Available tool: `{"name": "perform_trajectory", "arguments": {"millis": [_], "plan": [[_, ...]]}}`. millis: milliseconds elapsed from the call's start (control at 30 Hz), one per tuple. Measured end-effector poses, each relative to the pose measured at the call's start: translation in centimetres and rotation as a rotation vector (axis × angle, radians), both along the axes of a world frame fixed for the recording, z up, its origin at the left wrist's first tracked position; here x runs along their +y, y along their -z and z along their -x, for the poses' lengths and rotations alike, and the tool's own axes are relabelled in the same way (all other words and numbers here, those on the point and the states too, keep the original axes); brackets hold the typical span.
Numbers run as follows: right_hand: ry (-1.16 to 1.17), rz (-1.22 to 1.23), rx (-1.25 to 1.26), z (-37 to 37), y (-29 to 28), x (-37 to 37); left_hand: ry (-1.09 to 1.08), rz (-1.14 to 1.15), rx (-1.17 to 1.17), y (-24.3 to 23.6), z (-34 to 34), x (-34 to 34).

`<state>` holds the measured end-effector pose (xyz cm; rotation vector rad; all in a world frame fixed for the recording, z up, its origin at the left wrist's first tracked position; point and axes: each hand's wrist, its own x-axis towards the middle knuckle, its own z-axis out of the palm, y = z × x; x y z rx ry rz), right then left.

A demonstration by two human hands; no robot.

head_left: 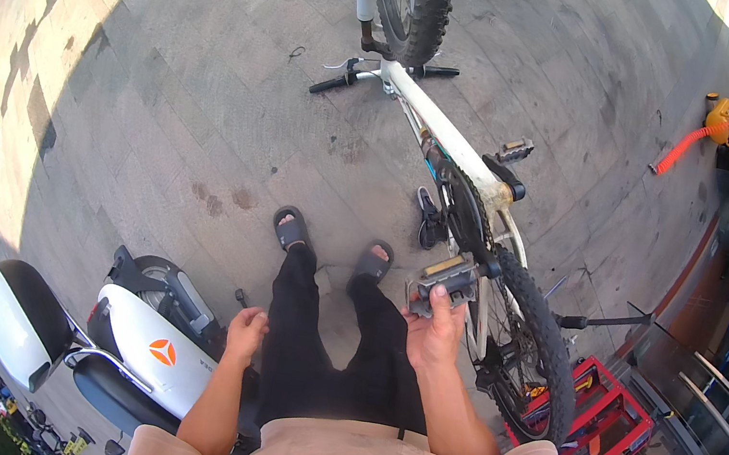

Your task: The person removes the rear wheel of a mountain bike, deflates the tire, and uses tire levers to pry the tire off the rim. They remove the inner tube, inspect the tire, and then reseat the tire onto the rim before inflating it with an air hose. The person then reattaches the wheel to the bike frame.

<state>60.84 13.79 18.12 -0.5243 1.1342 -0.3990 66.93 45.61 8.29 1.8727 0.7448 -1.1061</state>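
Observation:
A white-framed bicycle (pixel 451 139) stands upside down in front of me, its handlebar (pixel 352 79) low by the paving and its front wheel (pixel 420 4) raised. My right hand (pixel 437 333) is closed round the near pedal (pixel 451 280), thumb on top of its grey body. Beside that hand are the chainring (pixel 465 211) and the knobby rear wheel (pixel 532 325). The far pedal (pixel 516 150) sticks out beyond the frame. My left hand (pixel 246 333) hangs by my left leg, fingers curled in, with nothing seen in them; it is apart from the bicycle.
A white scooter (pixel 153 348) with a dark seat stands close on my left. A red tool cart (pixel 599 420) is right of the rear wheel. A dark shoe (pixel 429 219) shows by the frame. Farther right lies a yellow machine with an orange hose (pixel 683 150), near the shopfront.

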Motion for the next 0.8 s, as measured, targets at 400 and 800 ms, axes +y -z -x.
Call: {"name": "perform_trajectory", "arguments": {"millis": [400, 800], "plan": [[0.090, 0.029, 0.767, 5.5, 11.2, 2.4, 0.270, 0.005, 0.087, 4.0, -16.6, 2.3], [0.059, 0.031, 0.587, -19.1, 16.4, -1.3, 0.405, -0.066, 0.069, 2.1, -28.9, 1.9]]}}
